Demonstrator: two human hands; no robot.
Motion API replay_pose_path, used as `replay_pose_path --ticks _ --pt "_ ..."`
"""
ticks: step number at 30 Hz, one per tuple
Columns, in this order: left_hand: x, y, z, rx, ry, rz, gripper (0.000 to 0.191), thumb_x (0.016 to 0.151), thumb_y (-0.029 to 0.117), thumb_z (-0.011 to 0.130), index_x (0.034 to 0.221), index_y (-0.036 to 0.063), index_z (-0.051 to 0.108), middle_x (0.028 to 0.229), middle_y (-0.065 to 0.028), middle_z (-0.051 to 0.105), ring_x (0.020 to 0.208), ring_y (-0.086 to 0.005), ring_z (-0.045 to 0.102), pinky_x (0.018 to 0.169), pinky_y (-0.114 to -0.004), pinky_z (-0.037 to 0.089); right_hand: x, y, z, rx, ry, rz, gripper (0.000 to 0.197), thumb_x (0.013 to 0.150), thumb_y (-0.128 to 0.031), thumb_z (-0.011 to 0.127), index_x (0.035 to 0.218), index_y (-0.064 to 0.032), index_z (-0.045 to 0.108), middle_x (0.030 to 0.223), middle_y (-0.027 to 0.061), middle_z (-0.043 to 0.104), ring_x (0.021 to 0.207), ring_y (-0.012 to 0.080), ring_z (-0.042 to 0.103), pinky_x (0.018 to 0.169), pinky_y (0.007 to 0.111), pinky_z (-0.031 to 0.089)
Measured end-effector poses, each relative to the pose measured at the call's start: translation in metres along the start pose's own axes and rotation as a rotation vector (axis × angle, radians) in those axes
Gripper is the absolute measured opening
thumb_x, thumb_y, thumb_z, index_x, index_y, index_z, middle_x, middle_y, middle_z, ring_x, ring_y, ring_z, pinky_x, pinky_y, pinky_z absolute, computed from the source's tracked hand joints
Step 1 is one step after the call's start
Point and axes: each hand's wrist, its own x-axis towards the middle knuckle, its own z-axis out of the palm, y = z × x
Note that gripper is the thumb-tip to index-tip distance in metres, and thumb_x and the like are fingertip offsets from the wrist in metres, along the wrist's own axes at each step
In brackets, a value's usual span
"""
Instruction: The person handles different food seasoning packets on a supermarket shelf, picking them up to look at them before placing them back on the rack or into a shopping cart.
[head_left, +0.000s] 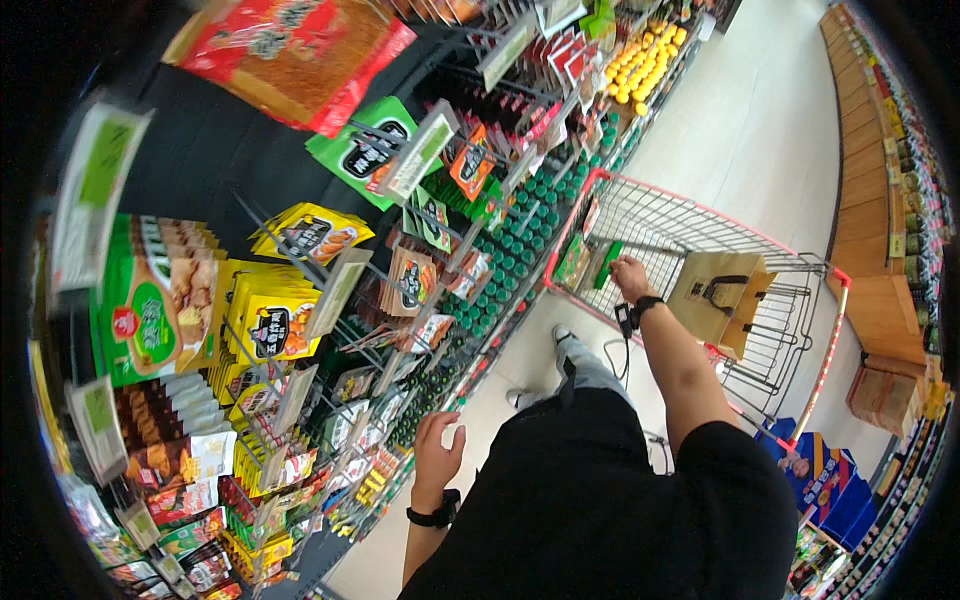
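Observation:
My right hand (631, 277) reaches over the red-rimmed wire shopping cart (726, 226), its fingers at a green packet (608, 265); whether they grip it I cannot tell. Beside that packet, at the cart's far end, lies another green packet (574, 260). A brown paper bag (686, 295) with dark handles stands in the cart. My left hand (438, 452) is raised near the shelving, fingers apart and holding nothing. Both wrists wear black bands. Left of me, yellow seasoning packets (279, 327) and a green-and-brown packet (146, 307) hang from metal hooks.
Price tags (420, 150) jut out on the hooks. Below them stand rows of green-capped bottles (517, 247). A wooden-sided display (870, 180) runs along the aisle's right, with a cardboard box (883, 400) at its end. A blue printed display (825, 480) stands near the cart's handle.

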Motion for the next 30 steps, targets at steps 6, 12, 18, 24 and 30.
replay_pose_path --ticks 6,12,18,24,30 --pt "-0.022 -0.020 -0.014 0.007 0.008 0.157 0.013 0.082 0.010 0.070 0.094 0.0065 0.066 0.094 -0.0115 0.065 0.092 -0.0325 0.062 0.084 -0.040 0.049 -0.121 -0.055 0.044 0.361 -0.255 0.045 0.005 0.098 -0.008 0.058 0.097 -0.0026 0.057 0.081 -0.0010 0.056 0.061 0.0057 0.048 0.053 0.019 0.043" --pt "-0.028 -0.036 -0.013 -0.052 -0.017 0.224 0.020 0.082 0.014 0.071 0.100 0.0063 0.066 0.101 -0.0113 0.064 0.098 -0.0331 0.061 0.087 -0.040 0.049 -0.271 -0.070 0.123 0.385 -0.628 0.027 0.004 0.098 -0.007 0.059 0.100 -0.0090 0.057 0.085 -0.0012 0.066 0.064 0.0040 0.061 0.055 0.015 0.049" --pt "-0.058 -0.080 -0.010 -0.917 -0.440 -0.189 0.055 0.102 0.028 0.054 0.149 0.0063 0.034 0.148 -0.0095 0.045 0.129 -0.0273 0.050 0.109 -0.042 0.039 -0.412 -0.075 0.196 0.340 -1.132 0.151 0.025 0.096 -0.006 0.059 0.120 -0.0050 0.053 0.115 0.0054 0.061 0.098 0.0099 0.061 0.088 0.028 0.053" --pt "-0.114 -0.093 -0.046 -1.390 -0.214 -0.201 0.042 0.100 0.019 0.059 0.138 0.0041 0.049 0.129 -0.0068 0.061 0.112 -0.0159 0.059 0.096 -0.034 0.048 -0.399 -0.035 0.212 -0.168 -0.998 -0.055 0.009 0.096 -0.006 0.059 0.103 -0.0075 0.053 0.091 -0.0023 0.059 0.077 0.0060 0.056 0.068 0.024 0.048" --pt "-0.160 -0.066 -0.080 -0.659 0.214 -0.182 0.016 0.091 0.017 0.071 0.094 0.0016 0.073 0.083 -0.0078 0.073 0.075 -0.0156 0.068 0.069 -0.031 0.053 -0.390 0.011 0.228 -0.815 -0.950 -0.623 0.021 0.092 -0.020 0.068 0.091 -0.0014 0.058 0.076 0.0044 0.061 0.068 0.0107 0.060 0.059 0.027 0.047"
